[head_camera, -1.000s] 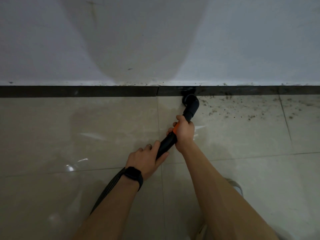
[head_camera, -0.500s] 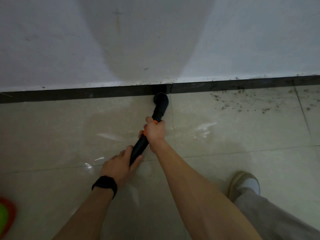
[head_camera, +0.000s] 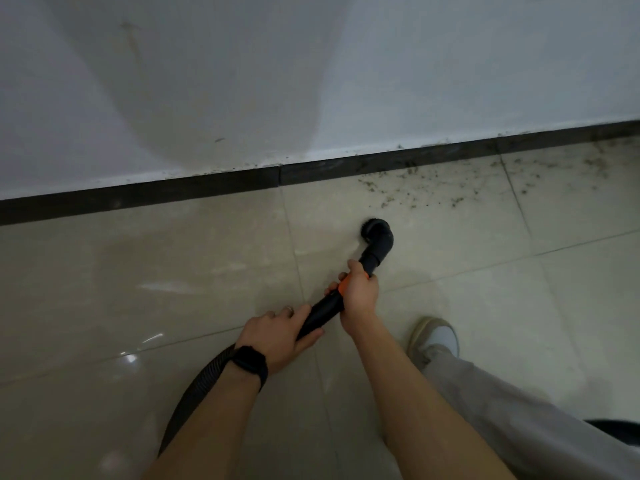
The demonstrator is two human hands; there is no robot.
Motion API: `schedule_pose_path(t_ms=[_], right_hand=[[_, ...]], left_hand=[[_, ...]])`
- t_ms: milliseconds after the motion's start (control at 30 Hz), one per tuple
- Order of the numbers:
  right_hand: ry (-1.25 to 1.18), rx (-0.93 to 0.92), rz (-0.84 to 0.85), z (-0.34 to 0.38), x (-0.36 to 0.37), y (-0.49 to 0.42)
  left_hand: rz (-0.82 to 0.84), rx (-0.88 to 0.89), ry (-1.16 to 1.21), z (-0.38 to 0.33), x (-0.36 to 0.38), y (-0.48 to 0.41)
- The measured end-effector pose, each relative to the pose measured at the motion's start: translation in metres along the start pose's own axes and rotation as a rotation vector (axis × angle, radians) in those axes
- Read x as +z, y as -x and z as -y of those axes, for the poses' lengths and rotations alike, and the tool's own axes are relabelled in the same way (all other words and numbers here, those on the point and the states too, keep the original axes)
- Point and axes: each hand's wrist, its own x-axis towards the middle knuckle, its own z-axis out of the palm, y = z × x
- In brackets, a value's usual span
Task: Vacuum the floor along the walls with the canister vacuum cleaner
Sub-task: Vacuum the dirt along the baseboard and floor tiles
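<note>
Head view: two-handed wand grip

Fingers of the right hand (head_camera: 360, 294) wrap the wand (head_camera: 322, 315) at its orange collar (head_camera: 343, 286) to steer; the left hand (head_camera: 277, 332) curls round it behind, steadying the hose (head_camera: 194, 389). The nozzle (head_camera: 376, 234) sits on the tiles (head_camera: 173, 271), near debris (head_camera: 429, 192) along the skirting (head_camera: 207, 190).

Black watch (head_camera: 250, 362), wide strap, at left wrist. Thin ring (head_camera: 289, 309) on left finger. Grey trousers (head_camera: 502, 410); pale shoe (head_camera: 434, 336) with tan edging.
</note>
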Motion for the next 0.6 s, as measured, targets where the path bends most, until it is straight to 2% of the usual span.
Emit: schedule_pose_path(t_ms=[267,600], right_hand=[[-0.031,0.003,-0.014,0.007,-0.024,-0.006],[0.016,-0.028,0.043,0.021,-0.015,-0.02]], left_hand=[[-0.079,0.018,-0.075,-0.023,0.012,-0.004],[-0.173,-0.031,-0.032,-0.024,0.014,-0.02]])
